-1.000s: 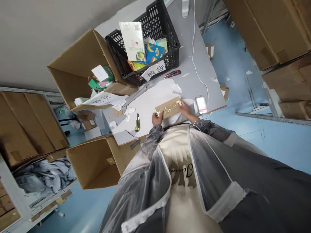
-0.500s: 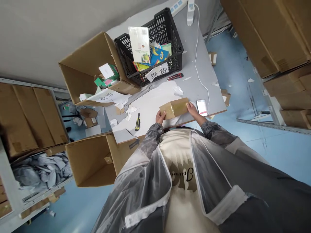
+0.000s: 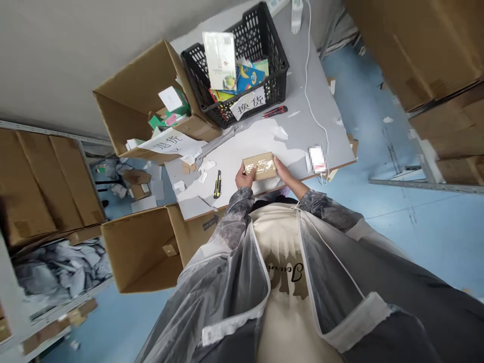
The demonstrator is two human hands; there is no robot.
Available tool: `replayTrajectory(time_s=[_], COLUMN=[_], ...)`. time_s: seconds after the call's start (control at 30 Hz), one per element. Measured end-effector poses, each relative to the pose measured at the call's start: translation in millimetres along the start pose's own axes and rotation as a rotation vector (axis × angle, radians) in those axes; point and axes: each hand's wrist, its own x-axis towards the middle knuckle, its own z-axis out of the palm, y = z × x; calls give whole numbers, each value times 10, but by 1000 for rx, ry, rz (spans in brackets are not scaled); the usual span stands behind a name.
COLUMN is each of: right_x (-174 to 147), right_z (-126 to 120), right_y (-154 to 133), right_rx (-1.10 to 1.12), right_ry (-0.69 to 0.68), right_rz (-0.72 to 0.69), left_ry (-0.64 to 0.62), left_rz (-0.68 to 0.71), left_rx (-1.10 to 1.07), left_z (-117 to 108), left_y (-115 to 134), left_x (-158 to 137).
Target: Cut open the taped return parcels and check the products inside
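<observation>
Cardboard box (image 3: 264, 167) shifted left, long axis crosswise, right end angled away

And here it is, a small, oblong cardboard package (image 3: 262, 166), held at the near edge of the desk (image 3: 302, 128)! Plain brown all over, its upper face is caught by the light, with bright, crinkled glints thrown off a glossy, tape-like covering. It is laid lengthwise from left to right, tipped slightly, the right end set a touch farther away. The left end is clasped by the left hand (image 3: 245, 178), thumb pressed on top; the right end is gripped by the right hand (image 3: 283, 173). Whether the desk is touched underneath cannot be told.
</observation>
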Motion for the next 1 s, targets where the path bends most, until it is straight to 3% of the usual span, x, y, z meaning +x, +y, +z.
replayTrajectory(time_s=[0.23,0.4,0.57,0.7,1.0], right_x=[-94,-136,-127,-113,-36], right_z=[-73,-184,-275,-330,-335], right_y=[-284,-312,-436,-518,-589], right_rx=[-322,-476,-529,-577,-641], right_ry=[142,159,166,162,202], right_rz=[115,61,-8,21,88], left_ry=[31,-60,-51,-55,-127], left_rz=[-84,29,99,107,7], left_rx=[-61,-285,-326,-368,-440], left_z=[232,331,512,598,604], left_y=[-17,-161,-222,-233,-146], left_x=[-196,-231,-201,-164,-91])
